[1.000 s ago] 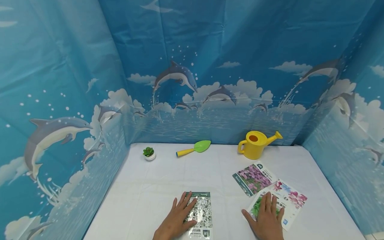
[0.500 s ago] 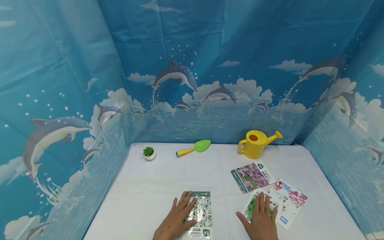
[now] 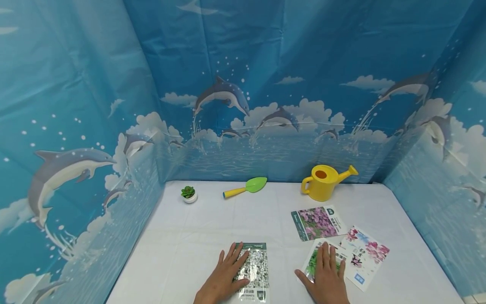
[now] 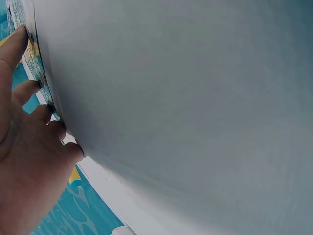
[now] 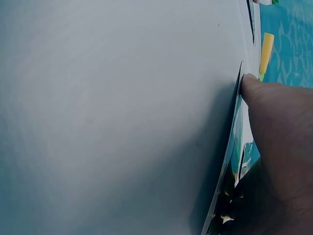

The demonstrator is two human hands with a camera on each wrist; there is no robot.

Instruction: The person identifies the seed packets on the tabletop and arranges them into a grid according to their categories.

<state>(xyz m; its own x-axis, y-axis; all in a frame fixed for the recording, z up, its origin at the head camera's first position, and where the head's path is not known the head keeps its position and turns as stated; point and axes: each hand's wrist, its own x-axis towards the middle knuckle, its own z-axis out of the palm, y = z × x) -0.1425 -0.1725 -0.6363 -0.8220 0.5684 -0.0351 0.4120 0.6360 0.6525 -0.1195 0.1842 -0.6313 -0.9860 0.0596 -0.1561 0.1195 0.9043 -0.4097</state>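
Observation:
My left hand (image 3: 225, 274) lies flat with spread fingers on a seed packet with white flowers (image 3: 258, 270), near the front of the table. To the right, my right hand (image 3: 327, 274) rests with straight fingers on a seed packet with green leaves (image 3: 312, 262), covering much of it. In the right wrist view the thumb (image 5: 254, 90) sits at that packet's edge. Beside it lies a white seed packet with pink flowers (image 3: 373, 253), partly overlapped. A purple-flower seed packet (image 3: 318, 221) lies just behind them.
A yellow watering can (image 3: 322, 188) stands at the back right of the white table (image 3: 182, 245). A green toy trowel (image 3: 255, 185) with a yellow handle and a small potted succulent (image 3: 189, 195) are farther left. Blue dolphin-print curtains (image 3: 265, 156) enclose three sides.
My right hand has slid left with the green-leaf packet, uncovering more of the pink-flower packet. The purple-flower packet has turned and shifted slightly left. My left hand stays put.

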